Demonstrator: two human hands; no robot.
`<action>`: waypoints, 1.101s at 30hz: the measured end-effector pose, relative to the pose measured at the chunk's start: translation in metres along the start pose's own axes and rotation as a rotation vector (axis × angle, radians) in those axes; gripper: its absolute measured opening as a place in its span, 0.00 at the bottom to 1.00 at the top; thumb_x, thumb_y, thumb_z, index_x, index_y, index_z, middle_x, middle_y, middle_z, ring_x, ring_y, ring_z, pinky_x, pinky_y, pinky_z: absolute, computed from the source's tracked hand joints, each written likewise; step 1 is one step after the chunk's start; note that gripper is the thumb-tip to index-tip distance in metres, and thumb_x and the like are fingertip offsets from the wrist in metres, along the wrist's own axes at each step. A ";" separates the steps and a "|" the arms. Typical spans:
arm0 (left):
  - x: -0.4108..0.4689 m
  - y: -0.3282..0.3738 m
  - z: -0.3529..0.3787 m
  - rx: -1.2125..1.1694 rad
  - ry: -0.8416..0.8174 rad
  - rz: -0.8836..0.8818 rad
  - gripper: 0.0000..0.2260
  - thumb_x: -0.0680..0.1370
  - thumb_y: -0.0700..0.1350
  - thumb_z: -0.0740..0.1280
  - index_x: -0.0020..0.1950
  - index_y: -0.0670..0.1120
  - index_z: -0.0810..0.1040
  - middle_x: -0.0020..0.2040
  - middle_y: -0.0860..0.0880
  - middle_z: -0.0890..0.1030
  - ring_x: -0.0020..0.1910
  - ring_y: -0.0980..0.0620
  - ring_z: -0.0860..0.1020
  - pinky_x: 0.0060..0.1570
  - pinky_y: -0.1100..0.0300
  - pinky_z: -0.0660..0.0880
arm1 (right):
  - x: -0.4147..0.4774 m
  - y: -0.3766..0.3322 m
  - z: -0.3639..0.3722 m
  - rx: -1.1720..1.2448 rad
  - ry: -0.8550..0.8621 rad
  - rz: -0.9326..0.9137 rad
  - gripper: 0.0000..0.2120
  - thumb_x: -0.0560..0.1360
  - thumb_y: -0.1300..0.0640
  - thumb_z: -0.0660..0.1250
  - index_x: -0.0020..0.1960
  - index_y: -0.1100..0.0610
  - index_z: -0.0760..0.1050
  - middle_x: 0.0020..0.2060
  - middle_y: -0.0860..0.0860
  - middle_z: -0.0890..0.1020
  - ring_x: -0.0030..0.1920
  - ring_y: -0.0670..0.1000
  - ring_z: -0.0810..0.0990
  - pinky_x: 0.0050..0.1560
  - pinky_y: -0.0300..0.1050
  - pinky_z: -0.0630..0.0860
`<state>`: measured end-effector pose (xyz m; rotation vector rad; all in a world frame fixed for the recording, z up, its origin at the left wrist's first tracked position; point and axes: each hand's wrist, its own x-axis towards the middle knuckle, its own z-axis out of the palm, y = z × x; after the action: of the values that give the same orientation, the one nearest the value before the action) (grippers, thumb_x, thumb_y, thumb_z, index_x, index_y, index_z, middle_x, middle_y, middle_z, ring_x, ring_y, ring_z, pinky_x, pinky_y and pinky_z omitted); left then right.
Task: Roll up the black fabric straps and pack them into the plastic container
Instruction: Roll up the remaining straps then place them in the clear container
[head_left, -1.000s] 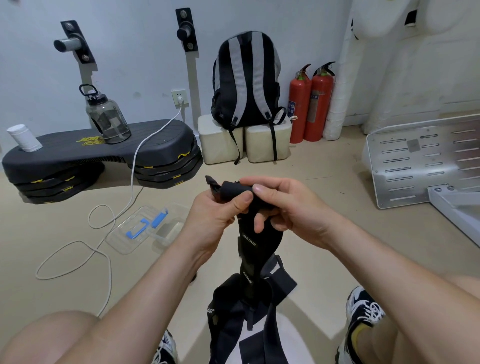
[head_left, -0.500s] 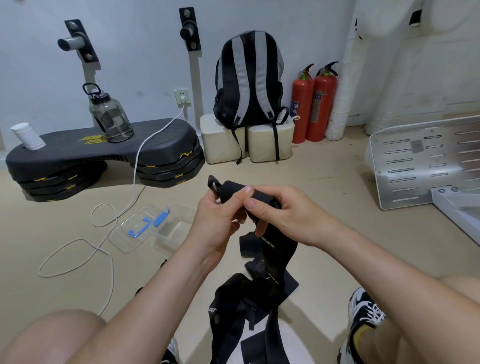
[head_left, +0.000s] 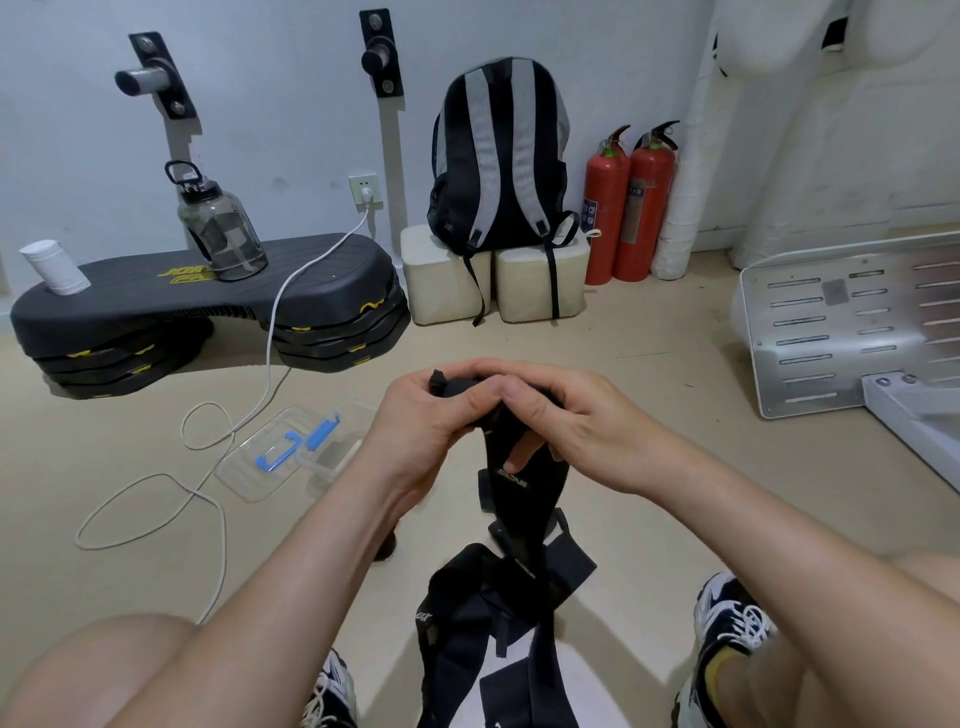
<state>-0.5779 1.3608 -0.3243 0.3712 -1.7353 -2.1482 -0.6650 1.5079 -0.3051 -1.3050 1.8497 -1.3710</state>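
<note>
black strap (head_left: 519, 499): since a second ago we've wound on more; its tail hangs between our knees.
plastic container (head_left: 244, 470): on the floor to our left, no strap inside, so packing waits.
right hand (head_left: 566, 421): curled round the roll.
left hand (head_left: 421, 415): clamped on the roll's end.

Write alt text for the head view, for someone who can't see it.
A left hand and a right hand grip the top of a black strap that hangs down below them. A clear container lies further left; a backpack stands at the back.
</note>
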 end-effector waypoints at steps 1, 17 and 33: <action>-0.001 0.002 0.001 0.052 0.015 0.030 0.14 0.67 0.42 0.79 0.50 0.42 0.84 0.44 0.42 0.85 0.45 0.47 0.82 0.50 0.54 0.79 | 0.000 0.000 -0.002 0.012 0.002 0.035 0.20 0.80 0.44 0.58 0.70 0.46 0.71 0.52 0.45 0.82 0.39 0.51 0.86 0.35 0.32 0.73; -0.007 0.018 0.001 0.385 -0.039 0.079 0.14 0.64 0.30 0.78 0.40 0.47 0.85 0.37 0.52 0.85 0.39 0.55 0.83 0.42 0.62 0.80 | 0.005 0.017 -0.012 0.568 0.255 0.424 0.13 0.75 0.67 0.70 0.59 0.57 0.79 0.39 0.52 0.83 0.30 0.45 0.77 0.27 0.34 0.70; -0.008 0.016 0.004 0.403 -0.059 0.100 0.18 0.63 0.31 0.79 0.47 0.48 0.84 0.40 0.55 0.85 0.42 0.57 0.82 0.44 0.64 0.79 | 0.003 0.008 -0.025 0.410 0.078 0.323 0.23 0.73 0.79 0.65 0.65 0.62 0.75 0.36 0.54 0.81 0.29 0.43 0.80 0.25 0.31 0.71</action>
<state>-0.5709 1.3645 -0.3078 0.3165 -2.1726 -1.7499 -0.6898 1.5166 -0.3024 -0.7232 1.6243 -1.5308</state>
